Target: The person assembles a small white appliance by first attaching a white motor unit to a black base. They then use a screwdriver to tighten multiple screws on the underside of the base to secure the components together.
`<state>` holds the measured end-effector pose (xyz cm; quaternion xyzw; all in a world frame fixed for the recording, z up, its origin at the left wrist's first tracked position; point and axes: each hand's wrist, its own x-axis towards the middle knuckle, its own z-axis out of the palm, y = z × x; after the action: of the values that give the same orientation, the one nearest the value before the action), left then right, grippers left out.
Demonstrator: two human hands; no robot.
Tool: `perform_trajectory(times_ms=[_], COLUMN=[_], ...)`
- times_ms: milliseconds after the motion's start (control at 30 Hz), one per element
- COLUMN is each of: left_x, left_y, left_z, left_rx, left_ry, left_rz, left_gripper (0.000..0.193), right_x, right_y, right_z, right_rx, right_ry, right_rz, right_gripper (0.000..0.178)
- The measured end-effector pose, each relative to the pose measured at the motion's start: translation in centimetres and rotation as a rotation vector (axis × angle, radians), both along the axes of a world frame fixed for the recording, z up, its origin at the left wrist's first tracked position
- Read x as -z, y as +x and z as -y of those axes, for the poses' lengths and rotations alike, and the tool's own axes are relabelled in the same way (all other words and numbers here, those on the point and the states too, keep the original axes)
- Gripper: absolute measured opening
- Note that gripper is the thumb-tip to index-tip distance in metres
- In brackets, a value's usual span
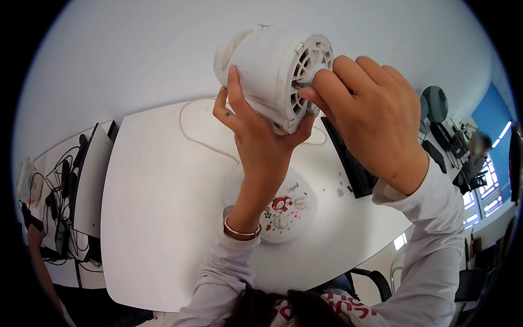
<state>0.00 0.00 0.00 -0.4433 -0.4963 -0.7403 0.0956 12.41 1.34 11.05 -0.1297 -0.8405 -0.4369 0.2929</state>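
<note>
My left hand (260, 128) grips a white fan motor housing (260, 65) from below, fingers along its side and thumb by the grilled end. The housing is held up above the table, tilted, with its round slotted grille (301, 90) facing right. My right hand (376, 106) is closed at the middle of that grille, thumb and fingers pinched around a small pale part (317, 72) at the hub; my fingers hide most of it. Underneath, a white fan base (294, 218) with round knobs and red cartoon stickers rests on the table, partly behind my left forearm.
A white cord (188, 133) loops across the white table (163, 218). A black flat device (348, 158) and small grey bits (340, 192) are at right. Tangled black cables (62, 191) lie beyond a panel at left, near another person's arm (41, 256). A dark fan (436, 103) stands far right.
</note>
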Motion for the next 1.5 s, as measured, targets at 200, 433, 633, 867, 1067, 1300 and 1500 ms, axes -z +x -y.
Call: perform_trajectory(times_ms=[200,433,633,867,1067,1300,1500], left_x=[0.0,0.2,0.1,0.1,0.2,0.2,0.2], left_y=[-0.6,-0.8,-1.0,-0.9,-0.9,-1.1,-0.9], left_z=[-0.3,-0.5,-0.4,-0.3,-0.6,-0.6,-0.5], left_rx=[-0.032,0.021,-0.003,-0.017,0.036,0.021,0.011], left_ry=[0.036,0.066,0.041,0.017,0.063,0.048,0.024], left_rz=[-0.032,-0.017,-0.031,-0.042,-0.011,-0.032,-0.038], left_gripper=[0.109,0.108,0.108,0.107,0.107,0.108,0.11], right_x=[0.1,-0.2,-0.6,-0.5,-0.4,-0.2,0.0], right_y=[0.0,-0.1,1.3,0.7,0.1,0.1,0.0], right_z=[0.6,0.0,0.2,-0.6,-1.6,-2.1,-2.4], right_rx=[-0.079,-0.214,-0.236,-0.342,-0.447,-0.482,-0.504], right_ry=[-0.099,-0.124,-0.156,-0.184,-0.146,-0.063,-0.021], right_rz=[-0.082,-0.104,-0.04,-0.087,-0.11,-0.12,-0.132], right_gripper=[0.022,0.025,0.026,0.032,0.03,0.027,0.029])
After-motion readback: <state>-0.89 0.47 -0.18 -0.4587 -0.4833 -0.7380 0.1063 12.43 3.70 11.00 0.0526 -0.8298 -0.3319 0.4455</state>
